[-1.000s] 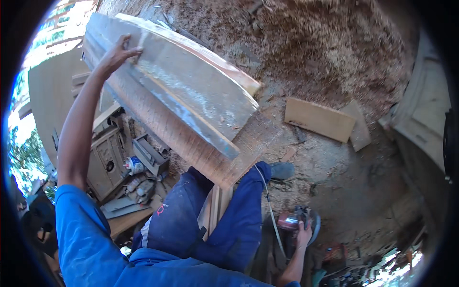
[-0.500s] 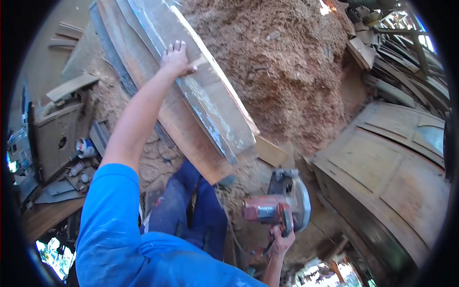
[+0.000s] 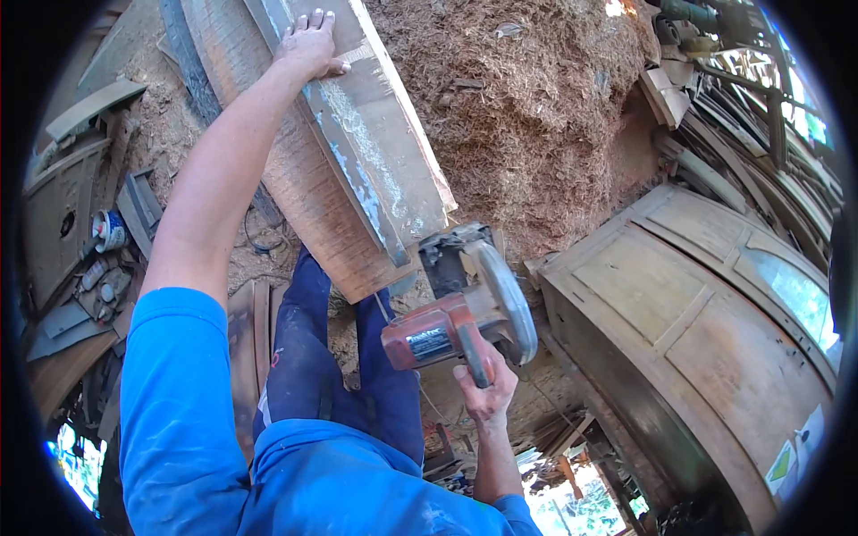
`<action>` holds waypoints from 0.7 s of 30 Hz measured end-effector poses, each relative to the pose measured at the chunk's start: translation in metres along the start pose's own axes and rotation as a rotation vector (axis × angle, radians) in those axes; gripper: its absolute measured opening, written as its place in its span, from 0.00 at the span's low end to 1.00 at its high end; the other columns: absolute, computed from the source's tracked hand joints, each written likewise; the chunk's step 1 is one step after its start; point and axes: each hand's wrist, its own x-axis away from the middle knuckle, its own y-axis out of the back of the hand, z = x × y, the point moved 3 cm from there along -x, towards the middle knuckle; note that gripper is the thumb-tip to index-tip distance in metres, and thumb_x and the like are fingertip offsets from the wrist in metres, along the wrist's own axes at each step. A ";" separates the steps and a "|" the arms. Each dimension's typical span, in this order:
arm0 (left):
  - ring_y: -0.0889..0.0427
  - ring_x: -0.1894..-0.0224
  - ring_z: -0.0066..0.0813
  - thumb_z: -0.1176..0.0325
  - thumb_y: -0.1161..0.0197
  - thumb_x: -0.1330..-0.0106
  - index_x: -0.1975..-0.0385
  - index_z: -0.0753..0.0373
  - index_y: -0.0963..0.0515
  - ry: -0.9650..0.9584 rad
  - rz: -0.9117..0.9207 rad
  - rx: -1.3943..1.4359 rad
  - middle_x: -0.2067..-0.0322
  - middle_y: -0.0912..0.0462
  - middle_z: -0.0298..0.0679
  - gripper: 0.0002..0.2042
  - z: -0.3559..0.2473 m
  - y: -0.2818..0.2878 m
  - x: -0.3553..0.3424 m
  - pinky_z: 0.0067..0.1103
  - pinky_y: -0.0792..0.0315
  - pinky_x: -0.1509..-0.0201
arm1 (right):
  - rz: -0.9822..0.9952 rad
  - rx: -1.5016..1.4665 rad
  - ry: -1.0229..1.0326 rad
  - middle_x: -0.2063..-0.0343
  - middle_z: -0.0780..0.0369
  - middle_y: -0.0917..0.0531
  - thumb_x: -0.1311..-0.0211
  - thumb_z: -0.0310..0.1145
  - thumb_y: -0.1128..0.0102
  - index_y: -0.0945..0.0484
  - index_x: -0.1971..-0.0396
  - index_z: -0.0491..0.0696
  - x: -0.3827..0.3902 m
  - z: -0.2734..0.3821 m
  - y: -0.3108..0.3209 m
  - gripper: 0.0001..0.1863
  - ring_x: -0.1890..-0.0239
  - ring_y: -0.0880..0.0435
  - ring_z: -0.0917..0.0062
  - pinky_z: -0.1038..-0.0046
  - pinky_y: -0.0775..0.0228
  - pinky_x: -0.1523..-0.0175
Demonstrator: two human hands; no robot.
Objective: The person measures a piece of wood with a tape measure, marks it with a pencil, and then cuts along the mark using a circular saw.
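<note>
- Head view, far left: a pale tin (image 3: 110, 230) is standing among scrap wood, near a worn panel (image 3: 63, 219) with a round hole.
- Next, the left hand (image 3: 308, 46) is lying palm down on the grey upper board (image 3: 384, 116), its fingers a little spread and its thumb reaching out sideways; it is pressing or steadying, not pinching. It is keeping the flat contact seen half a second ago.
- Under that board, a wider brown plank (image 3: 286, 205) is running slantwise, its near end jutting out above the person's legs (image 3: 308, 330). A blue-flecked strip (image 3: 349, 183) is lying along the upper board's left edge.
- Right of the legs, the circular saw (image 3: 451, 308) is drawing nearer: a second ago it was low and well apart from the wood, and now its base plate is hovering just beside the boards' near end. Whether they are touching, I cannot tell.
- The right hand (image 3: 490, 389) is curling its fingers around the saw's rear handle; the trigger is not showing. For the work in hand, this change is seemingly bringing tool and wood within reach of each other, with one hand bracing.
- Beyond, shavings (image 3: 527, 116) are heaping up, and a panelled wooden piece (image 3: 643, 277) is filling the right side.
</note>
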 end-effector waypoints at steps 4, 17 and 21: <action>0.50 0.22 0.48 0.40 0.26 0.48 0.24 0.60 0.52 0.018 0.020 0.044 0.23 0.50 0.47 0.57 -0.006 0.006 0.003 0.38 0.49 0.21 | 0.055 0.061 0.142 0.63 0.53 0.13 0.48 0.42 0.24 0.28 0.39 0.34 -0.013 -0.008 -0.012 0.40 0.64 0.13 0.71 0.71 0.23 0.56; 0.52 0.22 0.50 0.39 0.24 0.51 0.24 0.62 0.52 -0.017 0.026 0.132 0.23 0.53 0.49 0.59 -0.018 -0.014 -0.001 0.36 0.53 0.20 | 0.102 0.070 0.242 0.51 0.48 0.15 0.48 0.43 0.23 0.26 0.40 0.37 -0.038 -0.022 -0.031 0.39 0.50 0.13 0.60 0.66 0.23 0.46; 0.52 0.22 0.49 0.39 0.24 0.51 0.24 0.62 0.52 0.001 0.012 0.116 0.23 0.53 0.49 0.60 0.003 -0.009 0.003 0.37 0.53 0.20 | 0.175 -0.020 0.168 0.45 0.49 0.18 0.44 0.46 0.25 0.27 0.39 0.34 -0.045 -0.014 -0.050 0.40 0.42 0.17 0.63 0.67 0.28 0.37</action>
